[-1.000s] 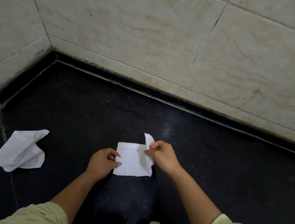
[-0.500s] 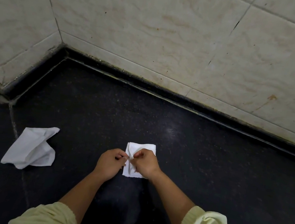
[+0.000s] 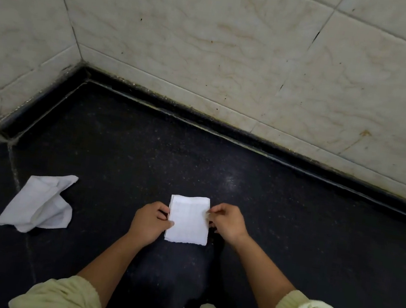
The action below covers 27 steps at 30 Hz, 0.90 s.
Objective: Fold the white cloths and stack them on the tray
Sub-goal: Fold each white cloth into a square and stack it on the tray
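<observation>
Your left hand (image 3: 150,221) and right hand (image 3: 228,224) each pinch a side edge of the folded cloth (image 3: 188,219), which lies flat on the dark surface (image 3: 292,218) near you. This fold looks finished. Next, lift it to the tray, which is out of view, then take the crumpled cloth (image 3: 38,202) on the left.

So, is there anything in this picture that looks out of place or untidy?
Yes: a crumpled cloth lies unfolded on the dark surface, left of the folded cloth that the left hand and right hand pinch. No tray is in view.
</observation>
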### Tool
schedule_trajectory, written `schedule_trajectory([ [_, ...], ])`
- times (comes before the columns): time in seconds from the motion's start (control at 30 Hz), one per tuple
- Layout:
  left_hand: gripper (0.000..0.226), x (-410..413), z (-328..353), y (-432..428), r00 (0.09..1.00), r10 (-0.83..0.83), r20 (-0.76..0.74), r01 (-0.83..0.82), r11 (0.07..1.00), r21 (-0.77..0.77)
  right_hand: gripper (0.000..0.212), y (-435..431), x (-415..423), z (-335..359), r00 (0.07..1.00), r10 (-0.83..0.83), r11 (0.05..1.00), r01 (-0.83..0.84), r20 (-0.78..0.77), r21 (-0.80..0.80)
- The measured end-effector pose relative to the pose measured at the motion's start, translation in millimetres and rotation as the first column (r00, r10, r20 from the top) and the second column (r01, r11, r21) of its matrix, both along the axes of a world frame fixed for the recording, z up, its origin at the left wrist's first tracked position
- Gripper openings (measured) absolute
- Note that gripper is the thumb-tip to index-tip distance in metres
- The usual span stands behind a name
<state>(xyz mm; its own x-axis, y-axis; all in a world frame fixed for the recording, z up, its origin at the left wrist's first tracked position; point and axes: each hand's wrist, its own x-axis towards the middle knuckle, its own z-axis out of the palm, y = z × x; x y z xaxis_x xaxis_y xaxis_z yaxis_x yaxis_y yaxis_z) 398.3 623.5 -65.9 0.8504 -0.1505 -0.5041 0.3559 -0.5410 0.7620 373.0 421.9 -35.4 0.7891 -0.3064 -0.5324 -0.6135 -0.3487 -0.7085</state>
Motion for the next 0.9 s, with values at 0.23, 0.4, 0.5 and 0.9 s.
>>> schedule_trajectory([
  [0.23, 0.03, -8, 6, -5, 0.998, -0.039, 0.039, 0.035, 0.994, 0.1, 0.023, -1, -28, -11, 0.992, 0.121, 0.98, -0.127, -0.046, -0.151],
  [0.4, 0.032, -12, 5, -4, 0.996, -0.046, 0.08, 0.032, 0.986, 0.161, 0.027, -6, -32, -14, 0.985, 0.145, 0.967, -0.161, -0.091, -0.198],
  [0.5, 0.036, -11, 5, -6, 0.998, -0.014, 0.057, 0.004, 0.986, 0.168, 0.022, -11, -31, -14, 0.985, 0.141, 0.975, -0.156, -0.104, -0.157],
  [0.9, 0.021, 2, 15, -16, 0.929, 0.245, -0.276, -0.268, 0.962, -0.048, 0.018, 10, -15, -21, 0.99, -0.116, 0.993, 0.116, -0.077, 0.005],
])
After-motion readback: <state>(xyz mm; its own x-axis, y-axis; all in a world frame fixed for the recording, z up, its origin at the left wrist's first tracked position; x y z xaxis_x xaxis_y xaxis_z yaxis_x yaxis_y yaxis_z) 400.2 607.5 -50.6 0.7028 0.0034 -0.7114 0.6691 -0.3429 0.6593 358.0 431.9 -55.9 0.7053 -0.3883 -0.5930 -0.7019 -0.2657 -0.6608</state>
